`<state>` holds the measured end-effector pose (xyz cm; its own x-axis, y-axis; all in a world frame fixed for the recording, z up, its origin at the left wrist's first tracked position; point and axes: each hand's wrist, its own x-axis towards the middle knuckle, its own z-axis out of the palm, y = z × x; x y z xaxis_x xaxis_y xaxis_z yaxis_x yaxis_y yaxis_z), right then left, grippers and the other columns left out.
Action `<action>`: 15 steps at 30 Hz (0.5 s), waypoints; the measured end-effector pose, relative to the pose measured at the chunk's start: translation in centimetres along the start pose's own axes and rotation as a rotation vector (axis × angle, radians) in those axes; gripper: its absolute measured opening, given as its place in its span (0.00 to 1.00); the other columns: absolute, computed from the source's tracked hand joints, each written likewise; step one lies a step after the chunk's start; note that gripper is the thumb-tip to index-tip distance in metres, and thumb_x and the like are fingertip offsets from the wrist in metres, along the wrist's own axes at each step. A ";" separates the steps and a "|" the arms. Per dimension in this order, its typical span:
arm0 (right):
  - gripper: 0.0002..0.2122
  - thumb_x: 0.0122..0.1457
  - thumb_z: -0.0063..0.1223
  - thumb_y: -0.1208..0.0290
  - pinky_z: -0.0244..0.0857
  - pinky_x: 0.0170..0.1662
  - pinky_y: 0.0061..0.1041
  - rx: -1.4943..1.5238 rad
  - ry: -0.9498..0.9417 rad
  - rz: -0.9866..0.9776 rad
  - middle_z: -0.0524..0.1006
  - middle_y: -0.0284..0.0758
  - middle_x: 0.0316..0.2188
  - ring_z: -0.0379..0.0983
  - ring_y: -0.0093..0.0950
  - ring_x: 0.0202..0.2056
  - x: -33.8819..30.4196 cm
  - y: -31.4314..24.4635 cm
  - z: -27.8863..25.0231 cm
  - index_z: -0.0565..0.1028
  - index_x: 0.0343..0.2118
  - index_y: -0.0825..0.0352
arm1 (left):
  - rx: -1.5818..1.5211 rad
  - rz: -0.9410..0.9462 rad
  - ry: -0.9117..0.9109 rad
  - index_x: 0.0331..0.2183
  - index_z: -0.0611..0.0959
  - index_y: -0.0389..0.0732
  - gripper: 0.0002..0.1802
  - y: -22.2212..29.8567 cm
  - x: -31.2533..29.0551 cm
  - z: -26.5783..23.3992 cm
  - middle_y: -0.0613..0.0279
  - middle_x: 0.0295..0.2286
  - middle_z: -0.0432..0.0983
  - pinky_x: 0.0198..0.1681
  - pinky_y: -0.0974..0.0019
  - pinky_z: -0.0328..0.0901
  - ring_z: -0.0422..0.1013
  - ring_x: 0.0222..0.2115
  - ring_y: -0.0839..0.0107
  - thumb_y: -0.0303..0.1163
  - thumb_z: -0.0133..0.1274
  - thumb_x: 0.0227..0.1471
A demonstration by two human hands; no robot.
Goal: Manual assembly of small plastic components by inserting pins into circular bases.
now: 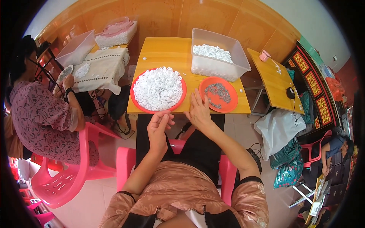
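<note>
My left hand [157,129] is at the table's front edge, just below a round red tray [133,99] heaped with small white plastic pieces [157,89]. Its fingers are curled in with the thumb close against them; whatever they may hold is too small to make out. My right hand [199,114] rests over the table edge with its fingers stretched out, and I see nothing in it. Beside its fingertips lies an orange plate [232,102] bearing a scatter of small grey metal pieces [218,93].
Behind the plate, a clear plastic bin [220,71] holds more white pieces on the yellow table [163,49]. To the left, a person [49,110] works at a cloth-covered table [102,64]. A side table [272,81] and a white sack [277,129] are on the right.
</note>
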<state>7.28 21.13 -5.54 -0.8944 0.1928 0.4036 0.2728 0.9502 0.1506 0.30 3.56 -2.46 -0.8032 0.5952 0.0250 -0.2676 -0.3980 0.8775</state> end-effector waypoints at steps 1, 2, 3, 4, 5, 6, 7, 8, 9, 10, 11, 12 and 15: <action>0.21 0.48 0.51 0.67 0.45 0.55 0.47 -0.004 -0.002 0.005 0.62 0.47 0.53 0.47 0.43 0.60 -0.4 0.0 0.0 0.72 0.41 0.80 | 0.001 -0.006 0.002 0.37 0.77 0.38 0.09 -0.1 0.1 0.0 0.65 0.31 0.76 0.29 0.79 0.59 0.68 0.27 0.81 0.30 0.48 0.55; 0.19 0.47 0.51 0.68 0.46 0.55 0.47 -0.002 0.028 -0.029 0.63 0.49 0.51 0.48 0.43 0.60 -0.9 0.0 0.0 0.73 0.39 0.80 | 0.001 -0.012 0.003 0.37 0.77 0.38 0.09 -0.3 0.2 -0.1 0.65 0.31 0.76 0.29 0.79 0.59 0.68 0.27 0.82 0.30 0.48 0.55; 0.18 0.46 0.50 0.69 0.46 0.54 0.47 0.005 0.061 -0.065 0.64 0.50 0.50 0.48 0.43 0.60 -1.2 0.0 0.0 0.75 0.37 0.79 | 0.004 -0.012 0.000 0.37 0.77 0.38 0.09 -0.3 0.2 0.0 0.65 0.31 0.76 0.29 0.79 0.59 0.68 0.27 0.82 0.30 0.48 0.55; 0.18 0.46 0.50 0.69 0.46 0.54 0.47 0.005 0.062 -0.060 0.64 0.50 0.50 0.48 0.43 0.60 -1.6 0.2 0.3 0.75 0.37 0.79 | 0.000 -0.019 0.010 0.37 0.77 0.38 0.08 -0.4 0.3 0.0 0.65 0.30 0.76 0.29 0.79 0.59 0.68 0.26 0.82 0.30 0.48 0.55; 0.17 0.46 0.50 0.71 0.47 0.54 0.46 -0.016 0.081 -0.093 0.66 0.49 0.48 0.50 0.43 0.59 -2.1 0.5 0.8 0.74 0.36 0.79 | -0.005 -0.026 0.019 0.36 0.78 0.38 0.08 -0.5 0.3 0.1 0.65 0.30 0.76 0.29 0.79 0.58 0.68 0.26 0.82 0.29 0.49 0.54; 0.16 0.45 0.50 0.72 0.48 0.53 0.45 -0.039 0.099 -0.123 0.68 0.49 0.46 0.52 0.42 0.58 -2.3 0.7 0.6 0.74 0.36 0.78 | -0.005 -0.031 0.010 0.36 0.78 0.38 0.08 -0.6 0.4 0.1 0.65 0.30 0.76 0.29 0.79 0.58 0.68 0.26 0.82 0.29 0.49 0.54; 0.16 0.45 0.50 0.72 0.48 0.53 0.45 -0.044 0.096 -0.112 0.68 0.49 0.46 0.52 0.42 0.58 -2.4 0.8 0.5 0.74 0.36 0.78 | 0.002 -0.053 0.006 0.37 0.78 0.38 0.09 -0.8 0.4 0.0 0.65 0.30 0.76 0.29 0.79 0.59 0.68 0.26 0.82 0.30 0.49 0.54; 0.12 0.46 0.52 0.73 0.49 0.52 0.44 -0.045 0.141 -0.123 0.69 0.44 0.41 0.56 0.39 0.56 -2.4 0.8 0.4 0.74 0.33 0.76 | 0.009 -0.076 0.000 0.37 0.78 0.38 0.09 -1.1 0.5 0.0 0.65 0.30 0.76 0.29 0.79 0.59 0.68 0.25 0.82 0.30 0.49 0.54; 0.09 0.47 0.53 0.75 0.50 0.50 0.42 -0.045 0.184 -0.133 0.71 0.39 0.36 0.60 0.37 0.54 -2.4 0.6 0.0 0.74 0.30 0.74 | 0.008 -0.087 -0.012 0.37 0.78 0.38 0.09 -1.5 0.5 -0.3 0.65 0.30 0.76 0.29 0.79 0.59 0.68 0.25 0.82 0.30 0.49 0.54; 0.09 0.47 0.53 0.75 0.50 0.50 0.42 -0.052 0.177 -0.119 0.71 0.39 0.36 0.60 0.37 0.54 -2.3 0.6 -0.1 0.74 0.30 0.74 | -0.017 -0.162 -0.014 0.39 0.77 0.38 0.11 -1.9 0.7 -0.6 0.65 0.31 0.76 0.29 0.79 0.59 0.68 0.26 0.82 0.31 0.49 0.54; 0.08 0.47 0.53 0.75 0.51 0.49 0.42 0.064 0.220 -0.092 0.71 0.39 0.36 0.60 0.37 0.53 -2.2 0.5 0.0 0.73 0.30 0.72 | -0.041 -0.238 -0.016 0.41 0.77 0.39 0.12 -2.4 0.7 -0.8 0.65 0.32 0.76 0.29 0.79 0.59 0.69 0.26 0.82 0.32 0.50 0.54; 0.07 0.47 0.53 0.76 0.51 0.49 0.42 0.182 0.265 -0.066 0.71 0.38 0.36 0.61 0.38 0.52 -2.1 0.3 -0.1 0.73 0.29 0.71 | -0.040 -0.249 -0.026 0.41 0.77 0.39 0.12 -2.9 0.7 -0.9 0.65 0.32 0.76 0.29 0.79 0.59 0.69 0.26 0.82 0.32 0.50 0.54; 0.05 0.47 0.57 0.74 0.55 0.45 0.37 0.502 0.256 0.140 0.72 0.34 0.28 0.67 0.34 0.45 -2.3 -1.7 -2.5 0.74 0.25 0.68 | -0.183 -0.581 -0.013 0.48 0.73 0.40 0.20 -3.7 0.6 -1.3 0.69 0.35 0.74 0.30 0.78 0.60 0.69 0.30 0.82 0.36 0.51 0.54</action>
<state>9.77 18.42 -4.53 -0.7302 0.3194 0.6039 0.1250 0.9315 -0.3416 0.16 4.50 -6.34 -0.4921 0.7592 -0.4261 -0.7482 -0.1186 0.6528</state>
